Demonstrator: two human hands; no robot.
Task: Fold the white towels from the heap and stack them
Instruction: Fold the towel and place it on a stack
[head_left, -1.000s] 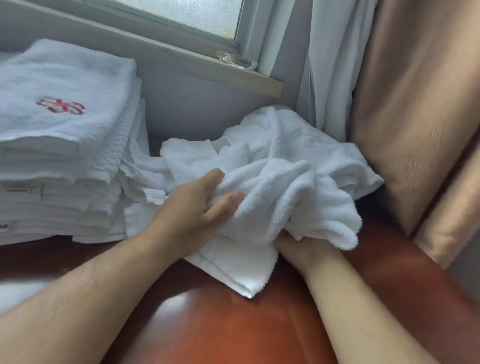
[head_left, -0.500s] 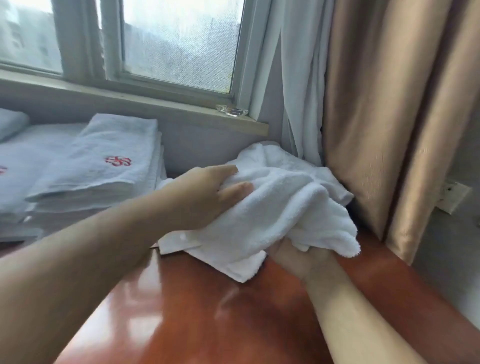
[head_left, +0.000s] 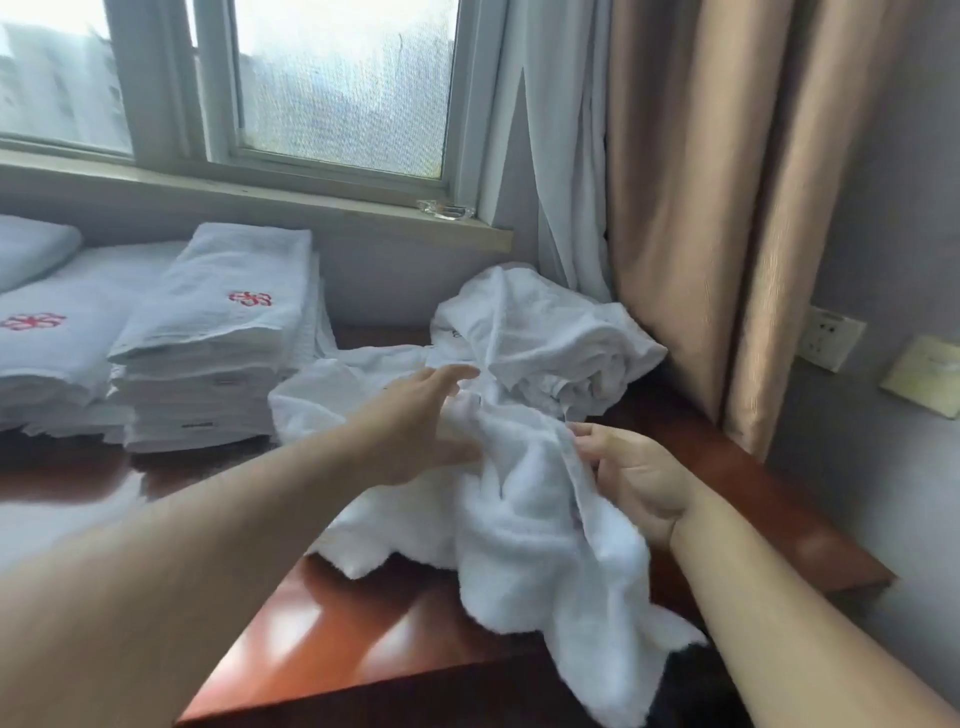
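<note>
The left hand (head_left: 421, 421) reaches forward with its fingers stretched straight, its palm side against a bunched white towel (head_left: 519, 519). The right hand (head_left: 634, 478) faces it, palm turned in, with fingers curled into the towel's fold and gripping it. Under both hands lies the glossy red-brown bench (head_left: 337, 649). The window (head_left: 337, 78) is far beyond them, and a beige curtain (head_left: 701, 208) hangs beyond the right hand. To the left of the left hand stands a stack of folded towels (head_left: 218, 338), its top one marked with a red emblem (head_left: 250, 298). A second stack (head_left: 36, 338) sits farther left. Just beyond the fingertips is the heap (head_left: 545, 332), crumpled against the curtain. The held towel hangs between the hands, draping down over the bench's near edge. A wall socket (head_left: 831, 338) is to the right of the right hand.
</note>
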